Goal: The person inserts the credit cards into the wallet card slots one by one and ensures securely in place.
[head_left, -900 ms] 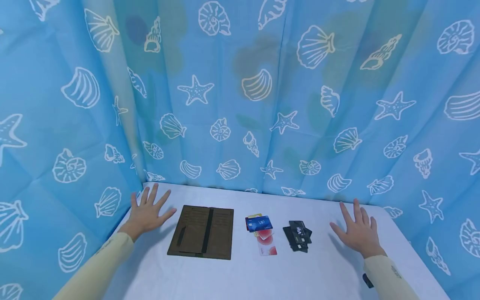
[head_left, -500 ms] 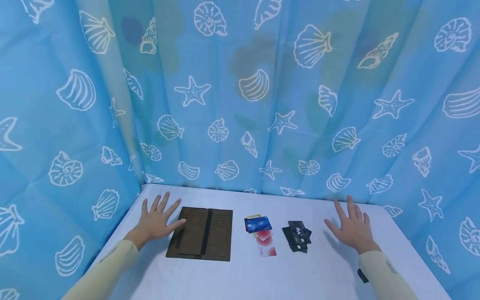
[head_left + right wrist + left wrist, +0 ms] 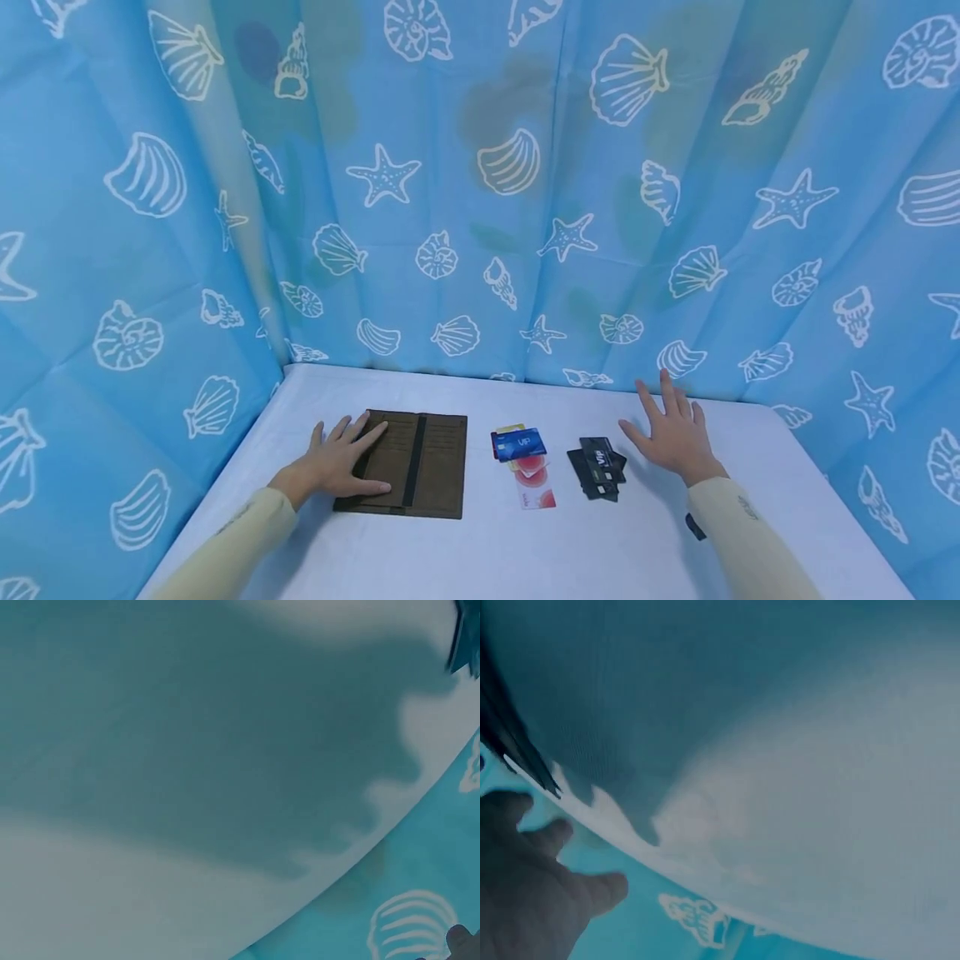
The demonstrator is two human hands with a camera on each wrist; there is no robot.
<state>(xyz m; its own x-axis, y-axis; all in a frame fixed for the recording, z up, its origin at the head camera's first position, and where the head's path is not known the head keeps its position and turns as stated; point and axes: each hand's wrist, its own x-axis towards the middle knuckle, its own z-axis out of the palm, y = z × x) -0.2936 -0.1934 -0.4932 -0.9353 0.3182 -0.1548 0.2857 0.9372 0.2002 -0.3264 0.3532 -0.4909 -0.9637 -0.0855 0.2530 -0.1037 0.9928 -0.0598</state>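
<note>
Along the far, left and right edges of the counter [image 3: 510, 558] hung a blue curtain [image 3: 465, 208] printed with white shells and starfish, seemingly a screen put round the place. The counter's surface was plain white, so the darker things stood out. Cream sleeves [image 3: 232, 546] reached in over it. Toward the left edge the brown wallet [image 3: 442, 475] lay flat and spread, probably so that its slots [image 3: 446, 439] faced up within reach; a dark band [image 3: 414, 458] ran down it, and no brand could be read. The left hand [image 3: 337, 467] was outspread over the wallet's left half, fingers fairly straight and gripping nothing, a pose that would suit steadying it, though contact could not be judged. The right hand [image 3: 675, 442], likewise outspread and holding nothing, was toward the far right corner. Between wallet and right hand were two piles, apparently sorted by colour: coloured cards, a blue card [image 3: 517, 445] lettered "VIP" uppermost, a pink-and-white card [image 3: 536, 493] with print too small to read; then, nearer the right edge, black cards [image 3: 597, 467], the top one also marked "VIP". Smallest, an unidentifiable dark object [image 3: 695, 527] showed beside the right cuff.
</note>
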